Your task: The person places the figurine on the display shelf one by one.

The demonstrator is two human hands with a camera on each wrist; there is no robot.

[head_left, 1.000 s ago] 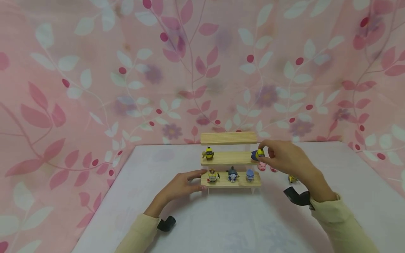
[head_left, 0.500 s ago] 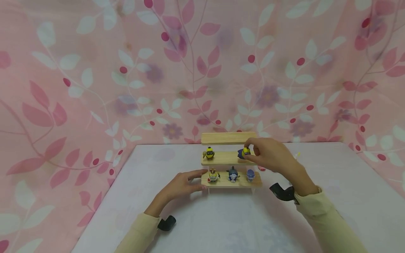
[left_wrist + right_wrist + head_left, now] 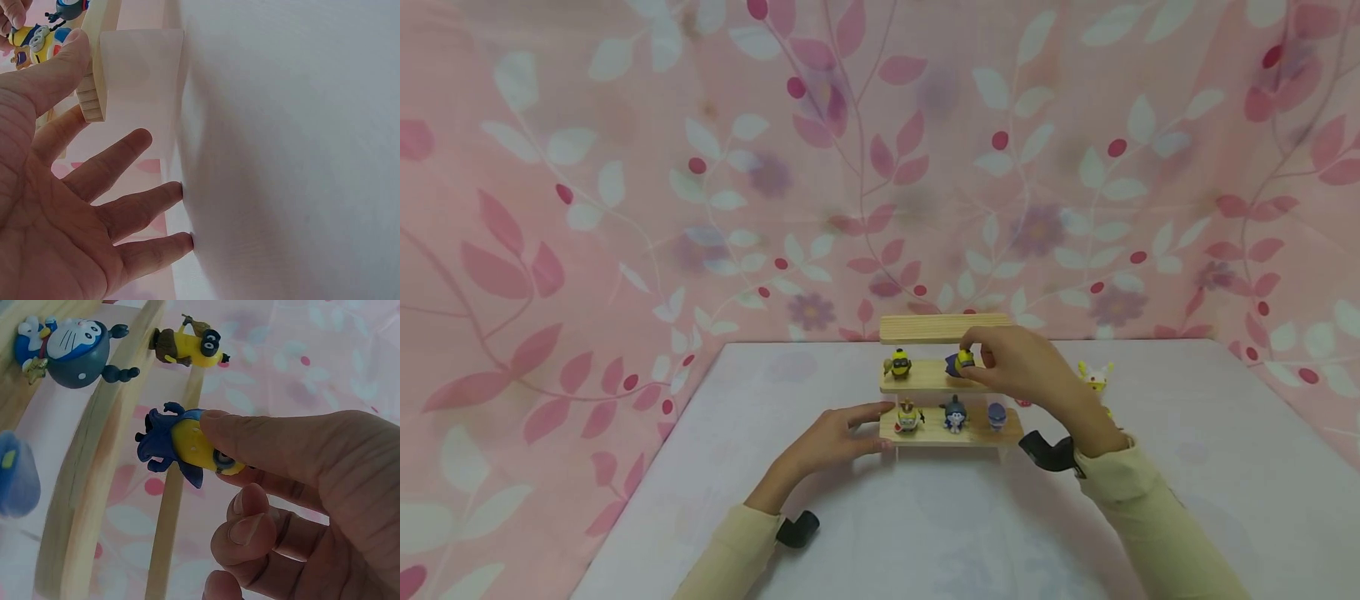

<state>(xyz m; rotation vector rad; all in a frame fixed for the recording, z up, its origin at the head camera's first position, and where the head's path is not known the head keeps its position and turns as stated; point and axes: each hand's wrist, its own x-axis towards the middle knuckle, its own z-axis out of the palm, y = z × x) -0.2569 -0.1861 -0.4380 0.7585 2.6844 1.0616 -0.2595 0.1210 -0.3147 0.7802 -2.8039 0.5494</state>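
A small wooden three-tier display shelf (image 3: pixel 928 379) stands on the table. My left hand (image 3: pixel 831 442) pinches the left end of its lowest board (image 3: pixel 94 103) between thumb and index finger, its other fingers spread. Between thumb and fingers of my right hand (image 3: pixel 1026 367) is a yellow minion figurine (image 3: pixel 190 440) in a blue cape, just over the middle board; I cannot tell whether its feet touch. Another minion in brown (image 3: pixel 898 364) stands at that board's left. Below are a crowned minion (image 3: pixel 907 417), a figurine with a dark grey head covering (image 3: pixel 955 417) and a blue-capped figurine (image 3: pixel 997 417).
Behind my right wrist, a yellow-and-white figurine (image 3: pixel 1096 377) stands on the table. A bit of a pink figurine (image 3: pixel 1023 402) shows at the shelf's right. The top board (image 3: pixel 946 328) lies above the held minion. A pink floral cloth (image 3: pixel 820 208) hangs behind.
My right hand has carried the caped minion leftward, from the middle board's right end to near its centre. The yellow-and-white figurine has come into view behind my wrist. My left hand has stayed put.
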